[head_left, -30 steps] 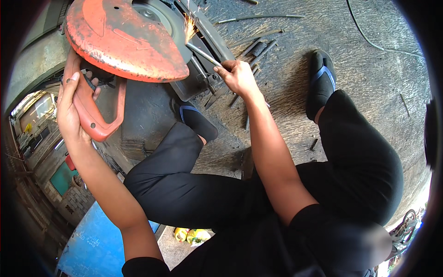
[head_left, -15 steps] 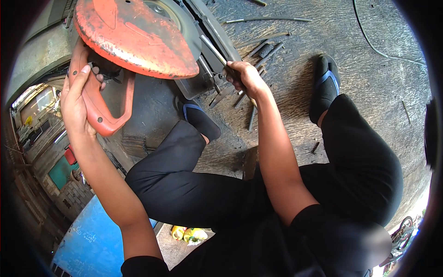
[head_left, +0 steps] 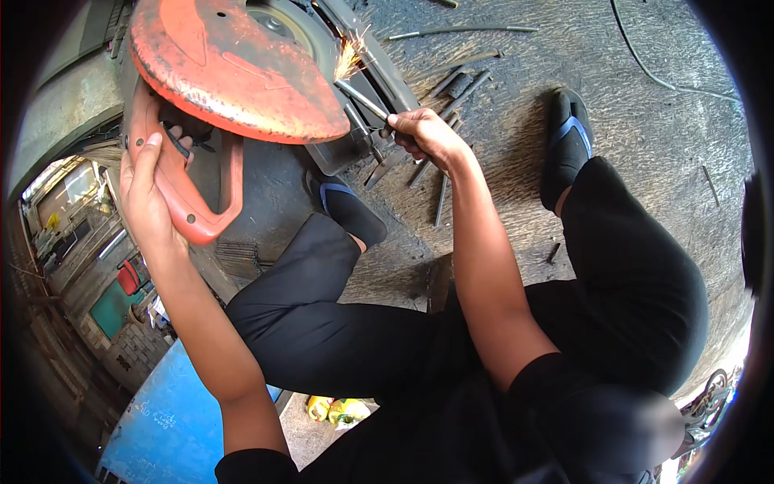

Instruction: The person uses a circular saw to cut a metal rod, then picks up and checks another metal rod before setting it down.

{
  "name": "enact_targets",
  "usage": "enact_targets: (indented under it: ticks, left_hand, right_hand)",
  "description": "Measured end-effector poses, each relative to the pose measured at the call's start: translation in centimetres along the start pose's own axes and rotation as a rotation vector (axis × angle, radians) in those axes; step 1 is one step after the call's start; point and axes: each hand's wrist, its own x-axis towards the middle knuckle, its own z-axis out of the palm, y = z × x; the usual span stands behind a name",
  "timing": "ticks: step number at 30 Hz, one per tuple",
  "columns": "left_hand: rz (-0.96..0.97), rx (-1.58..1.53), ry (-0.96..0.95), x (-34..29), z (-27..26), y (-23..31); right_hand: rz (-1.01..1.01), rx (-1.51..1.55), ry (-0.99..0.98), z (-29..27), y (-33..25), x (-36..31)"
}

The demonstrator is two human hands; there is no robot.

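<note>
My left hand (head_left: 153, 189) is wrapped round the orange loop handle (head_left: 189, 214) of a cut-off saw, its fingers inside the loop. The saw's worn orange blade guard (head_left: 242, 77) covers much of the grey disc (head_left: 310, 36). In my right hand (head_left: 431, 137) is a thin metal rod (head_left: 363, 98), gripped in a closed fist. The rod's far tip is at the disc's edge, and orange sparks (head_left: 348, 58) fly up from there. Below the rod sits the saw's clamp screw (head_left: 360, 125).
Several cut rods and tubes (head_left: 468, 95) lie on the dark, scuffed floor, right of the saw. My sandalled feet (head_left: 571, 141) flank the work area. A cable (head_left: 645, 73) runs at far right. A blue panel (head_left: 169, 419) and yellow packets (head_left: 339, 410) are at lower left.
Sparks have appeared at the rod's tip. My left hand and the handle have shifted slightly down and right. The rod has dipped a little lower and tilted flatter.
</note>
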Motion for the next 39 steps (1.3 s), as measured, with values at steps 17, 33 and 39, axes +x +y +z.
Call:
enact_targets:
  ticks: [17,33,39]
  left_hand:
    - [-0.027,-0.027,0.022,0.1,0.1,0.1]
    - [-0.028,-0.025,-0.005,0.7,-0.7,-0.2]
    - [-0.045,-0.038,-0.030,0.9,-0.9,-0.4]
  right_hand:
    - [-0.168,-0.175,0.112,0.6,1.1,0.4]
    - [-0.089,0.080,0.111,0.3,0.7,0.0]
    - [0.020,0.169,-0.021,0.4,0.3,-0.1]
